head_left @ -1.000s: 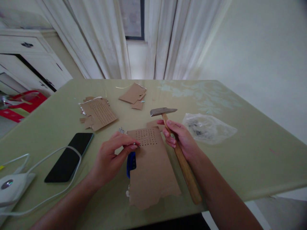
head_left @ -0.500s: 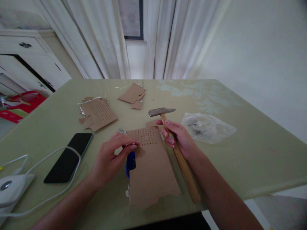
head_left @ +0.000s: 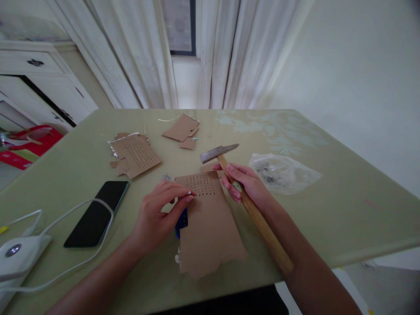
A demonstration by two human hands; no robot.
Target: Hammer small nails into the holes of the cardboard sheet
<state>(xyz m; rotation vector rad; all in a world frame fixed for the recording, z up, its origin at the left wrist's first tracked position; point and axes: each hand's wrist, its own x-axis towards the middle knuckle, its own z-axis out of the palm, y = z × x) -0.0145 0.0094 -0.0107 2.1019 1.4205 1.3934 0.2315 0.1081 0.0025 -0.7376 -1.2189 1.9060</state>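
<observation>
My left hand (head_left: 164, 208) pinches a small nail (head_left: 189, 193) between thumb and forefinger. Its bright head shows just above the near rows of holes in a brown cardboard piece (head_left: 213, 236). My right hand (head_left: 244, 181) is wrapped round the wooden handle of a hammer (head_left: 218, 153), close under the metal head. The hammer is held tilted above the right side of the cardboard, its head over the far edge. A blue object (head_left: 182, 221) sticks out from under the cardboard's left edge. Several thin metal pieces (head_left: 166, 177) lie just beyond my left hand.
A clear plastic bag (head_left: 284, 173) with dark bits lies right of the hammer. Another punched cardboard piece (head_left: 136, 153) and smaller scraps (head_left: 182, 129) lie farther back. On the left are a phone (head_left: 96, 214), a white cable (head_left: 65, 271) and a white power strip (head_left: 21, 253).
The hammer head has tipped down at its left end, and the handle end has swung right. My left hand has shifted slightly up and right with the nail.
</observation>
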